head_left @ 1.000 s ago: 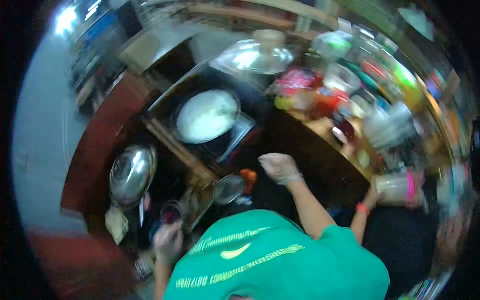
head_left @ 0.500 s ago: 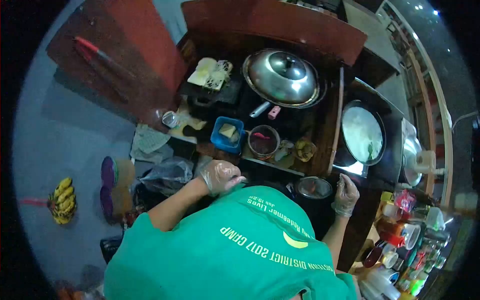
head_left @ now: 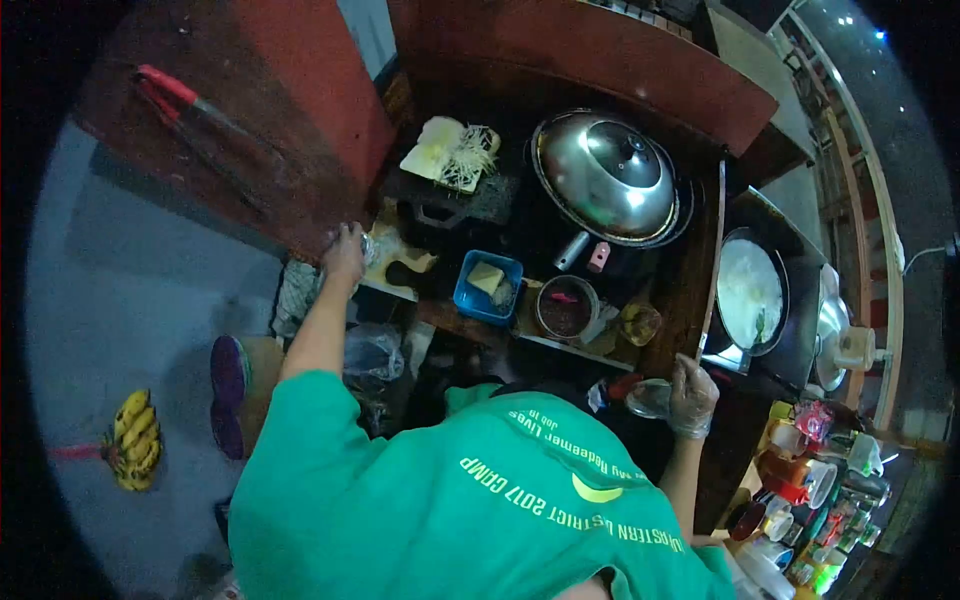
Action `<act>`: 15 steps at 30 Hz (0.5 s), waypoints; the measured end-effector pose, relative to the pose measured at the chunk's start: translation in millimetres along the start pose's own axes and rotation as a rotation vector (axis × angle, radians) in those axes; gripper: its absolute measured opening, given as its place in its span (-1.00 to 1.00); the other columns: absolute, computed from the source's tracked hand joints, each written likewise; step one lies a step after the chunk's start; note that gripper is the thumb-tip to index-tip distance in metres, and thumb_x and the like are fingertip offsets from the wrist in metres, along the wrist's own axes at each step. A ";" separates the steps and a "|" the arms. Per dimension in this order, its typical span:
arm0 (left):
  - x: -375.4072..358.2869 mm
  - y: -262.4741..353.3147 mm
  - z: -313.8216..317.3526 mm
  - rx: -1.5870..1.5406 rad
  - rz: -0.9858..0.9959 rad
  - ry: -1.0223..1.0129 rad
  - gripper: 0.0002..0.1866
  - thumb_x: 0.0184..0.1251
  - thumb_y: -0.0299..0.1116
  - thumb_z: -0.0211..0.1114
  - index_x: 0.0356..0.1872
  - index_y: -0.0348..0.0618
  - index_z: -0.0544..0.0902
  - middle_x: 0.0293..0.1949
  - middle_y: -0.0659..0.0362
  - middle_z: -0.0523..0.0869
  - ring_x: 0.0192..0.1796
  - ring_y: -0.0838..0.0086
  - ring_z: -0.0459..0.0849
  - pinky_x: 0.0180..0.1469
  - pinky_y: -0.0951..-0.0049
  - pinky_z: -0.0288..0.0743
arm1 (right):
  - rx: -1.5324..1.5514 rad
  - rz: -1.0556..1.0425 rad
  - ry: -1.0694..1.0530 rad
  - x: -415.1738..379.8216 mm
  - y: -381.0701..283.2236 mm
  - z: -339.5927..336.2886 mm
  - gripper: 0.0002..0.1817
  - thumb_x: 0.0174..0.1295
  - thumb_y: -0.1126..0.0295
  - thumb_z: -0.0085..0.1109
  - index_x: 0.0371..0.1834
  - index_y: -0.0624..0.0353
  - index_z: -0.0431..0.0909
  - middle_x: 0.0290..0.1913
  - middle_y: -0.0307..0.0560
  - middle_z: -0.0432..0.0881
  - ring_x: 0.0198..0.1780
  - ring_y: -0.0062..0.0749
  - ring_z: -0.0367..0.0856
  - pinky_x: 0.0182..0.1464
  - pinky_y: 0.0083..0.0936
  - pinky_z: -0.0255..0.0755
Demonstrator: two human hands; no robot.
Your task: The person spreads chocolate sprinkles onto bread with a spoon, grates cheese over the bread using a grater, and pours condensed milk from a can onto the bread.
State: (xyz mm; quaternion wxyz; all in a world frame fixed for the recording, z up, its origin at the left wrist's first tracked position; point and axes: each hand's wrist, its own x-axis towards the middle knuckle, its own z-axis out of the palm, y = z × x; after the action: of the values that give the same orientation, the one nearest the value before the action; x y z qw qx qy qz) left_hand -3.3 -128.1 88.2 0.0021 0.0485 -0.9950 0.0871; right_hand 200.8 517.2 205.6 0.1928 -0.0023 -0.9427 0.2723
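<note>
My left hand (head_left: 345, 254), in a clear plastic glove, is closed around the side of a small shiny jar (head_left: 369, 249) at the counter's left edge. My fingers partly cover the jar. On the right, my right hand (head_left: 692, 397), also gloved, has its fingers curled together beside a clear round lid or dish (head_left: 650, 399); what it holds, if anything, is hidden. Bread with pale shreds (head_left: 462, 155) lies on a dark griddle (head_left: 484, 197) beyond my left hand. A blue tub (head_left: 488, 286) holds a yellow block. Beside it stands a container of dark red contents (head_left: 566, 307).
A domed metal lid (head_left: 610, 178) covers a pan at the back. Another pan (head_left: 751, 291) holds white contents at the right, near several bottles and jars (head_left: 815, 480). Red-handled tongs (head_left: 168, 85) lie on the left panel. Bananas (head_left: 136, 438) are at the far left.
My left hand has moved forward and left from near my body and closed on the small jar. My right hand stays near the clear lid. The camera view has shifted slightly.
</note>
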 end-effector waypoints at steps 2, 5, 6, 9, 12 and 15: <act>10.5 16.1 -37.2 -0.006 -0.046 -0.410 -0.25 0.18 -0.49 0.30 0.44 -0.12 0.23 0.30 -0.13 0.48 0.33 -0.06 0.49 0.26 -0.01 0.48 | -0.036 -0.014 -0.006 2.5 -10.1 0.4 -0.84 0.23 0.50 0.25 -0.14 0.19 0.69 -0.27 0.07 0.73 -0.24 -0.09 0.75 -0.19 -0.30 0.58; 28.9 5.0 2.6 0.025 -0.069 -0.388 -0.32 0.16 -0.52 0.33 0.36 -0.19 0.32 0.28 -0.11 0.51 0.27 -0.03 0.56 0.23 0.01 0.51 | -0.057 -0.018 0.013 4.1 -21.0 7.5 -0.84 0.22 0.51 0.25 -0.13 0.19 0.69 -0.25 0.05 0.74 -0.22 -0.09 0.75 -0.19 -0.30 0.59; 30.0 4.3 4.2 0.026 -0.062 -0.388 -0.32 0.16 -0.52 0.33 0.36 -0.19 0.32 0.28 -0.11 0.51 0.27 -0.03 0.56 0.23 0.01 0.51 | -0.030 0.010 0.029 3.1 -25.7 8.8 -0.83 0.22 0.51 0.25 -0.13 0.19 0.70 -0.24 0.05 0.74 -0.21 -0.08 0.75 -0.18 -0.31 0.59; 26.6 8.2 -9.1 0.060 -0.124 -0.418 -0.42 0.16 -0.46 0.37 0.24 -0.17 0.42 0.20 -0.08 0.60 0.19 0.00 0.63 0.19 0.03 0.54 | -0.025 0.017 0.045 -1.0 -35.1 9.6 -0.84 0.23 0.51 0.25 -0.14 0.21 0.70 -0.24 0.06 0.75 -0.19 -0.09 0.76 -0.16 -0.32 0.60; 14.8 13.0 -43.6 0.003 -0.197 -0.378 -0.49 0.16 -0.39 0.40 0.15 -0.17 0.48 0.12 -0.07 0.66 0.18 0.02 0.65 0.15 0.03 0.57 | -0.049 0.006 0.064 -2.5 -43.5 9.4 -0.86 0.23 0.50 0.24 -0.16 0.22 0.70 -0.23 0.06 0.76 -0.20 -0.11 0.77 -0.16 -0.32 0.62; 4.8 16.0 -79.3 0.020 -0.229 -0.341 -0.44 0.11 -0.33 0.46 0.15 -0.16 0.49 0.11 -0.06 0.68 0.16 0.04 0.67 0.13 0.05 0.59 | -0.061 -0.015 0.067 -2.2 -45.0 12.3 -0.86 0.23 0.51 0.24 -0.17 0.23 0.69 -0.22 0.06 0.76 -0.21 -0.11 0.78 -0.17 -0.31 0.63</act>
State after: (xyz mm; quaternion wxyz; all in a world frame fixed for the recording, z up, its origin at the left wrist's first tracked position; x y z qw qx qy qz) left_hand -9.9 -99.1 163.5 -0.1568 0.1756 -0.9681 0.0865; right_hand 202.9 472.3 218.3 0.2263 -0.0104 -0.9435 0.2417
